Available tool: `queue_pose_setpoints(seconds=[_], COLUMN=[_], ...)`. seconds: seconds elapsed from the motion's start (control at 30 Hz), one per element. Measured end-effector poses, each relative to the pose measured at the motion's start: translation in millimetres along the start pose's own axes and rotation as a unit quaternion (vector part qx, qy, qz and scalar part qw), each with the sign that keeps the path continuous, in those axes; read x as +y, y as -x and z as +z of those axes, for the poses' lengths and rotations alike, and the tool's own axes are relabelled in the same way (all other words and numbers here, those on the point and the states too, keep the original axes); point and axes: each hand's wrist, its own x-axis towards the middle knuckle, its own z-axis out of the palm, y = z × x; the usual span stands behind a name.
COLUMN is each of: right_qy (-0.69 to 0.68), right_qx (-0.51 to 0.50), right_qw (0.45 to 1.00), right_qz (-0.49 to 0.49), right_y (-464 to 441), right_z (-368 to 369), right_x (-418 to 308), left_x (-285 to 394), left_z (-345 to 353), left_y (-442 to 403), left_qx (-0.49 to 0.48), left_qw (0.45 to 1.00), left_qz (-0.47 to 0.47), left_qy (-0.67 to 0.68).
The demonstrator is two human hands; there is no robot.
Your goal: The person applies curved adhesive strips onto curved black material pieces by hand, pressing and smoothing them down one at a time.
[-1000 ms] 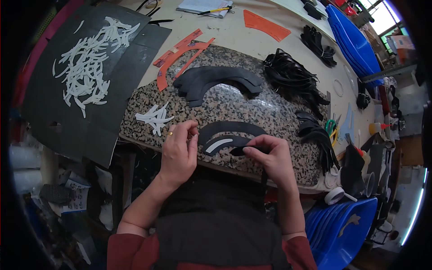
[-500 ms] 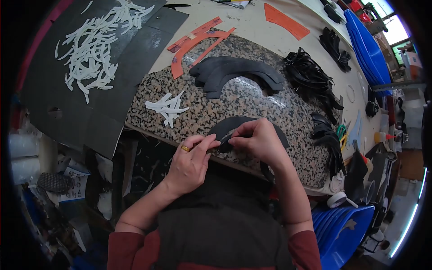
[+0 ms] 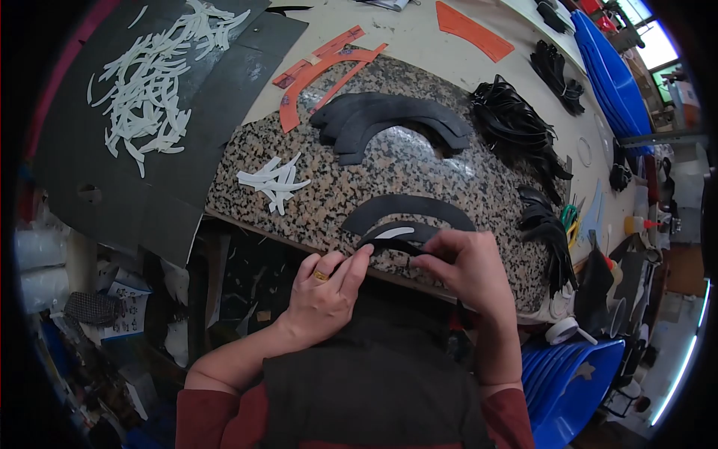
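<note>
Below centre, right fingers (image 3: 428,261) are pinching a narrow black flexible strip (image 3: 398,244); left fingers (image 3: 359,263), grip unclear, are seemingly steadying its end

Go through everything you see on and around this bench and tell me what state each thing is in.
Right hand: fingers pinching the black strip
Left hand: fingers at the strip's other end
Black band: flat, curved
Black pieces: stacked, unevenly overlapping
Small white pile: loose, crisscrossed
Large white pile: loose, spread out
Lower blue bins: nested

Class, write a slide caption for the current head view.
Left hand and right hand handle a black strip over a speckled slab.
</note>
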Motion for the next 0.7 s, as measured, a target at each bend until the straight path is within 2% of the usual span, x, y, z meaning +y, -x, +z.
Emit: queue_pose_setpoints(seconds=[0.07, 0.17, 0.3, 0.4, 0.47, 0.57, 0.6, 0.7], right_qy=[-0.028, -0.104, -0.115, -0.1, -0.041, 0.069, 0.108, 0.034], right_qx=[0.02, 0.048, 0.053, 0.048, 0.045, 0.059, 0.066, 0.063], right_qw=[0.999, 0.99, 0.986, 0.985, 0.991, 0.992, 0.988, 0.995], right_qz=[0.004, 0.08, 0.104, 0.132, 0.117, 0.092, 0.084, 0.073], right_y=[2.2, -8.7, -14.5, -20.1, -23.7, -19.1, -15.6, 12.5], right_z=[3.3, 10.3, 13.8, 15.2, 16.0, 10.2, 7.1, -10.9], right_x=[18.1, 32.9, 34.2, 34.1, 36.9, 35.0, 32.9, 45.7], left_x=[4.5, 11.6, 17.7, 22.4, 20.7, 16.4, 17.1, 17.0], left_z=[3.2, 3.8, 4.6, 0.4, 0.3, 11.8, 10.8, 8.2], left_y=[3.2, -3.3, -15.1, -30.3, -41.0, -48.4, -46.1, -47.5], left_qx=[-0.02, -0.017, -0.034, -0.058, -0.072, -0.073, -0.092, -0.1], left_qw=[1.0, 1.0, 0.999, 0.998, 0.997, 0.987, 0.986, 0.985], left_qz=[-0.014, -0.02, -0.031, -0.022, -0.002, 0.065, 0.059, 0.05], left_qy=[-0.001, -0.007, -0.02, -0.021, 0.008, 0.128, 0.128, 0.133])
